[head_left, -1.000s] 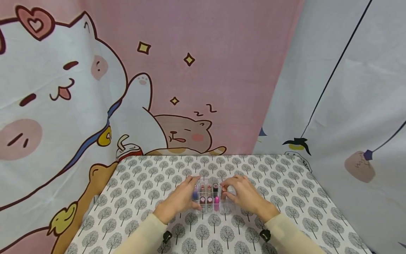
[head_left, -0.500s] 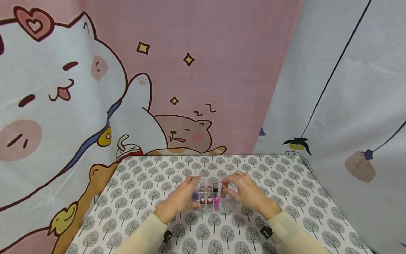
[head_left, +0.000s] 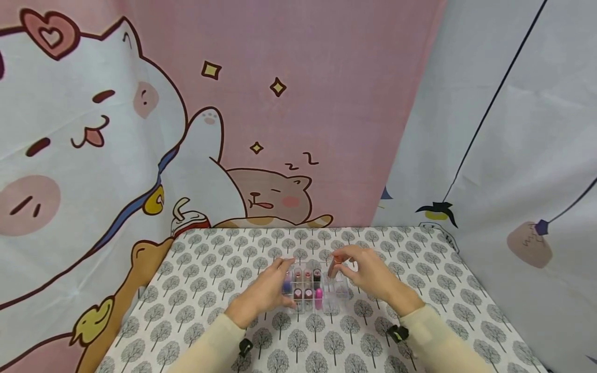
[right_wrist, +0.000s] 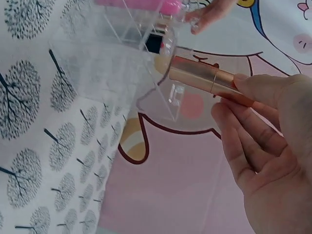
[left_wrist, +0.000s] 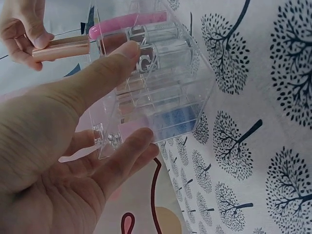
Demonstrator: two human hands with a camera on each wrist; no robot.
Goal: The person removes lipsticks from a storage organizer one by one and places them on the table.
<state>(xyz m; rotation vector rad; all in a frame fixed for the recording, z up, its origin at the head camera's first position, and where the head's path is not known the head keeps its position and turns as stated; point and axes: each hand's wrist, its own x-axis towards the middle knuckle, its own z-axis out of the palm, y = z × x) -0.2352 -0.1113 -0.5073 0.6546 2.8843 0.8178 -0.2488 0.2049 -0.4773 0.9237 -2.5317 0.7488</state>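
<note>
A clear acrylic organizer (head_left: 322, 294) stands mid-table, with several lipsticks upright in its cells, one bright pink (head_left: 318, 297). My left hand (head_left: 285, 278) holds the organizer's left side, thumb (left_wrist: 113, 63) across one face and fingers (left_wrist: 132, 145) on the other. My right hand (head_left: 338, 263) pinches a rose-gold lipstick (head_left: 331, 269) just above the organizer's right end. In the right wrist view that lipstick (right_wrist: 204, 79) lies between thumb and fingers, free of the organizer (right_wrist: 105, 63). In the left wrist view the rose-gold lipstick (left_wrist: 61, 48) hovers beyond the pink one (left_wrist: 127, 22).
The table (head_left: 420, 269) wears a white cloth printed with grey trees. A pink cartoon-cat curtain (head_left: 186, 129) hangs close behind it and a grey-white curtain (head_left: 513, 155) stands at the right. The organizer's right cells look empty.
My right hand has risen from the organizer's right end, bringing the rose-gold lipstick up out of its cell. The left hand and organizer have stayed put.
</note>
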